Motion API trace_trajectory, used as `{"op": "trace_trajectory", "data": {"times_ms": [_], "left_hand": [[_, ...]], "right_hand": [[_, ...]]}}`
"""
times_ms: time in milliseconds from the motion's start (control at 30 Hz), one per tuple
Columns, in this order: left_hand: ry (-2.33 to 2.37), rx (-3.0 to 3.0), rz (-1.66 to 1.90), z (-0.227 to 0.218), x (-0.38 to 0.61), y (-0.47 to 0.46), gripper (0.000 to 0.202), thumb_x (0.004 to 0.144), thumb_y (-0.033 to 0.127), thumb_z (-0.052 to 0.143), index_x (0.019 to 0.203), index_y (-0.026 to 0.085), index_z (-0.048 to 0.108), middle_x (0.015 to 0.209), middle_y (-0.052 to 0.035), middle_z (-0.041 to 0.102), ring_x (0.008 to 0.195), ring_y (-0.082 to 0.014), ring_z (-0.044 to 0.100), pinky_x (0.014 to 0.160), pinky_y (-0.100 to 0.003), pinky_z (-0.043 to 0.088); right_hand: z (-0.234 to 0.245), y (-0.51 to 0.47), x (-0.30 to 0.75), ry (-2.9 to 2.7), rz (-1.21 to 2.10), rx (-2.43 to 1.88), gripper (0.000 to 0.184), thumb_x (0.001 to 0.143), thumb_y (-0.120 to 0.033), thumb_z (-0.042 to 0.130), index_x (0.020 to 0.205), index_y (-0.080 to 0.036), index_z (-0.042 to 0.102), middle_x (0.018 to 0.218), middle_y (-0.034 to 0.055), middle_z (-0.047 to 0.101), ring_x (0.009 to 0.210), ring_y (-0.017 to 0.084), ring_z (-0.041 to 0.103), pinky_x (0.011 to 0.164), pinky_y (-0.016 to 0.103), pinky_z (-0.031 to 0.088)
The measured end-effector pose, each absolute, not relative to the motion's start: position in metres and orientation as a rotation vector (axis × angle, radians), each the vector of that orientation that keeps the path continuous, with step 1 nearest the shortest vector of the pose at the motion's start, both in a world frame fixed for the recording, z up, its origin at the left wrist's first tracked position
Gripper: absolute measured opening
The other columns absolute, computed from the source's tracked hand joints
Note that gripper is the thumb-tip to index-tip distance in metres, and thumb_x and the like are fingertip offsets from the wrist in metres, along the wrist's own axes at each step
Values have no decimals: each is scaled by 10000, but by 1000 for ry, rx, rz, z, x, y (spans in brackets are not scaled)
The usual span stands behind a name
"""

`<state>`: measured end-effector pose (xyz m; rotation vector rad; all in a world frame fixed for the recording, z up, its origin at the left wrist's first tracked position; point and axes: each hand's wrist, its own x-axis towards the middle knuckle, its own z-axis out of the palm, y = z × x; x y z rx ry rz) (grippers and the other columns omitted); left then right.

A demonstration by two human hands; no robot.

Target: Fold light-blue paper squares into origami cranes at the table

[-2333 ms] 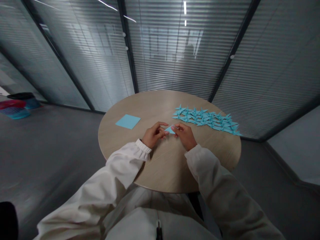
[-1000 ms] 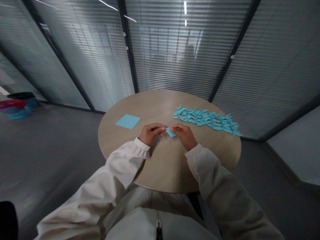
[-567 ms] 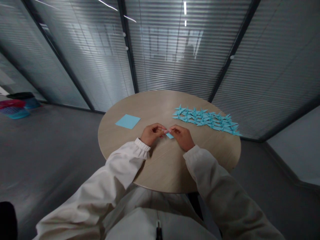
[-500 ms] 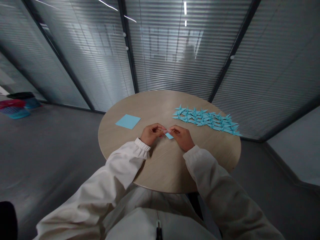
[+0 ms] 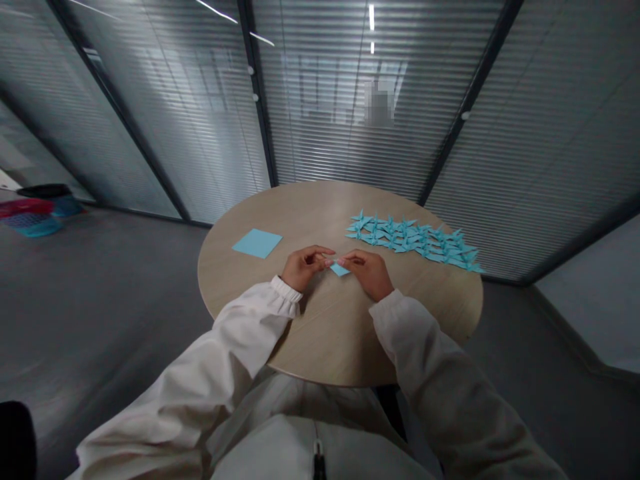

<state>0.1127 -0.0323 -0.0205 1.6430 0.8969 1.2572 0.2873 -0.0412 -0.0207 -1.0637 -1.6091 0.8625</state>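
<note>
Between my two hands is a small folded piece of light blue paper (image 5: 341, 269), just over the round wooden table (image 5: 320, 347). My left hand (image 5: 306, 265) pinches its left corner between thumb and fingers. On the other side my right hand (image 5: 369, 270) has thumb and forefinger closed on the right edge. The fingertips hide the paper's upper part. A flat blue square of paper (image 5: 257, 243) lies to the left of my left hand. Rows of folded blue paper cranes (image 5: 413, 237) stand to the right, beyond my right hand.
The table's curved near edge lies close to my body. Glass partitions with blinds (image 5: 350, 140) rise behind the table. Two waste baskets, one with a red liner (image 5: 30, 217) and one with a black liner (image 5: 47, 193), stand on the floor at far left.
My right hand has shifted slightly to the right, and a little more of the small folded paper shows. The left hand keeps its pinch.
</note>
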Motion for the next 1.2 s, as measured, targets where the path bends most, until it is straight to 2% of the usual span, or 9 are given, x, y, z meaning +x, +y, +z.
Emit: {"op": "trace_trajectory", "data": {"times_ms": [267,400,567,667,767,833,933,1200], "left_hand": [[950,1691,1288,-20,112,-33,312,651,340,686,868,116,672,605,-16,602,532,-91,499,550,-224,418],[1038,1853,1275,-19,110,-33,332,684,384,652,914,146,677,691,-38,638,608,-118,554,590,-233,441],[1161,2171,1132,-17,107,-34,253,755,392,579,799,175,700,728,-50,637,658,-125,563,606,-219,441],[1171,2163,1166,-16,107,-36,262,772,384,561,814,163,696,729,-55,632,635,-120,558,594,-218,442],[1134,2063,1213,-17,108,-37,279,771,390,560,810,145,688,726,-58,629,582,-109,548,562,-220,444],[1103,2009,1220,-18,108,-37,288,761,398,567,801,138,683,713,-57,626,573,-111,550,554,-224,447],[1079,1959,1215,-20,110,-36,286,747,400,578,785,133,675,693,-52,625,569,-112,554,553,-226,450],[1100,1815,1193,-22,113,-36,263,716,371,604,768,114,635,627,-38,612,516,-105,541,509,-219,448]], "right_hand": [[-25,-36,293,-1570,855,-1076,244,682,-400,638,754,-169,669,737,38,680,693,177,627,655,282,476],[-19,-40,292,-1688,610,-1093,195,751,-367,578,761,-194,668,765,24,674,721,169,609,718,294,458],[-17,-43,292,-1843,348,-1104,173,796,-324,544,756,-205,663,824,51,670,824,192,586,839,340,408],[-20,-41,290,-1750,524,-1056,165,776,-331,561,817,-197,648,828,43,668,787,171,601,801,319,442],[-23,-40,288,-1611,828,-1021,288,698,-366,629,920,-182,618,827,37,672,742,158,620,713,285,480],[-24,-39,287,-1591,944,-1007,312,657,-384,654,878,-166,621,791,34,671,713,156,620,666,267,483],[-25,-39,286,-1626,940,-1028,265,652,-392,646,770,-156,632,715,14,657,642,138,597,603,241,463],[-25,-39,286,-1604,902,-1095,228,648,-376,648,744,-170,646,689,16,671,628,152,606,568,241,451]]}}
